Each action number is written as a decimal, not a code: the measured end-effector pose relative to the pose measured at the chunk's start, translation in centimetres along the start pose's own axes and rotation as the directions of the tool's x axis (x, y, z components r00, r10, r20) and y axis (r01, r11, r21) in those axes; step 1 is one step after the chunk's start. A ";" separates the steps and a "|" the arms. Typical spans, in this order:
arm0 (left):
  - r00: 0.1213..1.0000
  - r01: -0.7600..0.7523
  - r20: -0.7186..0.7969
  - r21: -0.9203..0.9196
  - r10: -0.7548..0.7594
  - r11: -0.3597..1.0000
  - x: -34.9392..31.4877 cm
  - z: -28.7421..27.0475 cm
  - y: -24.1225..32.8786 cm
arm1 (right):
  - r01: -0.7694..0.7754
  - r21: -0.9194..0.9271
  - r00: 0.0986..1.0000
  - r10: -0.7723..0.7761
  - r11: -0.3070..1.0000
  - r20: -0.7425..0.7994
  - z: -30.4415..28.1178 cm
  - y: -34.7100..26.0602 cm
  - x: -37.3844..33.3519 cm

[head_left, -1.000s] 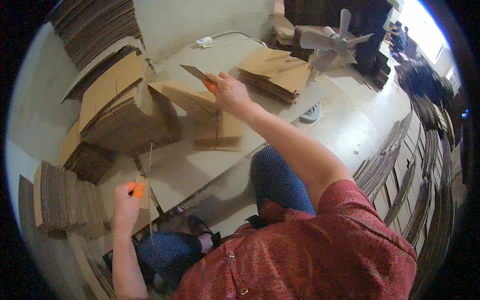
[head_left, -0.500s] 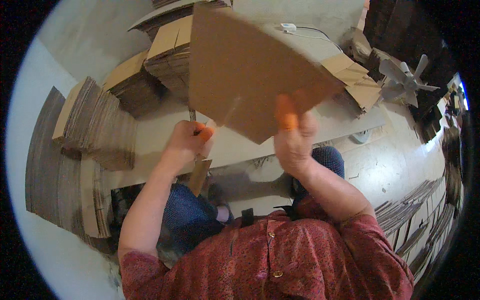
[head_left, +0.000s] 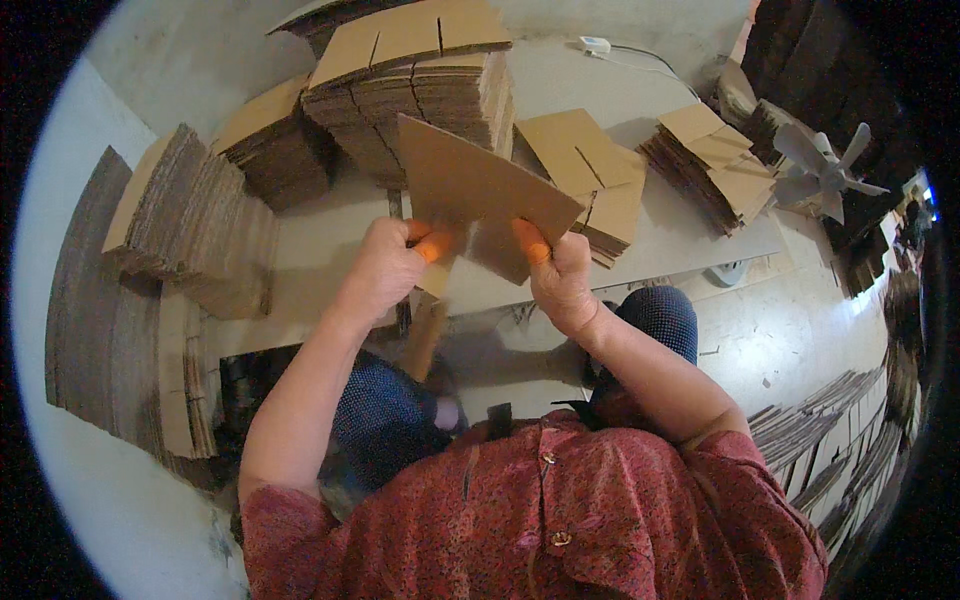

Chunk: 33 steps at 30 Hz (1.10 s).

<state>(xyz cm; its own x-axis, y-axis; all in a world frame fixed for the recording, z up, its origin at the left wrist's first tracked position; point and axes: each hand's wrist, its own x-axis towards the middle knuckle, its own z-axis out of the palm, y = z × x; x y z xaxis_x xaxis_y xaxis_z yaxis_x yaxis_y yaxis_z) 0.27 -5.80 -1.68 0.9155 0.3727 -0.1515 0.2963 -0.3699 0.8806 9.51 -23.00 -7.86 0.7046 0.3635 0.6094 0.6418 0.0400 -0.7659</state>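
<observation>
- The head view is all there is to go by: someone in a red shirt (head_left: 590, 500) sits right up against the near edge of a pale bench (head_left: 690, 232).
- The right hand (head_left: 540, 255) grasps a brown cardboard sheet (head_left: 485, 185) by its lower right part, an orange cover (head_left: 530, 240) on the thumb.
- The sheet is held up, tilted, over the near edge of the bench, in front of the person.
- The left hand (head_left: 395, 262) is pinched on a narrow strip (head_left: 424, 345) that hangs down past the near edge; whether it grips the sheet as well I can't tell for blur.
- Behind the sheet, towards the far edge, stands a tall stack (head_left: 440, 95) of slotted card.
- Two more stacks sit at the left end, one upright (head_left: 190, 225), one squat (head_left: 278, 145).
- To the right of the sheet lie some slotted pieces (head_left: 595, 180), and further along, near the right end, a loose pile (head_left: 708, 165).
- A white plug (head_left: 594, 45) with a cable lies by the far edge.
- Just past the right end there's a grey fan (head_left: 825, 172).
</observation>
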 end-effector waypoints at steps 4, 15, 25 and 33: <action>0.989 0.050 -0.127 -0.153 -0.070 0.987 0.3 -0.3 -1.7 | 0.004 0.025 1.000 -0.004 1.000 -0.020 -0.2 -1.0 0.4; 1.000 0.008 -0.022 -0.146 -0.012 0.989 0.8 -1.5 -1.8 | 0.107 0.041 0.994 -0.108 0.993 0.019 0.2 -1.8 1.9; 0.949 -0.313 0.010 0.155 0.315 0.937 -0.1 -0.2 0.1 | 0.090 0.012 0.993 -0.091 0.996 0.077 -0.7 -2.0 2.0; 0.998 -0.054 -0.025 0.031 0.055 0.998 0.4 -1.1 -0.9 | 0.140 -0.033 0.980 -0.134 0.990 0.147 -0.2 -1.1 1.5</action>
<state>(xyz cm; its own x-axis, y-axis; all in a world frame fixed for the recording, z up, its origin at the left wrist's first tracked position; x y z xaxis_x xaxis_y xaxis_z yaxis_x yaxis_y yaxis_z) 0.08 -4.35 -2.06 0.9233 0.3731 -0.0916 0.2545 -0.4154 0.8733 9.92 -22.67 -6.05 0.5598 0.4878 0.6699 0.7439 0.0603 -0.6656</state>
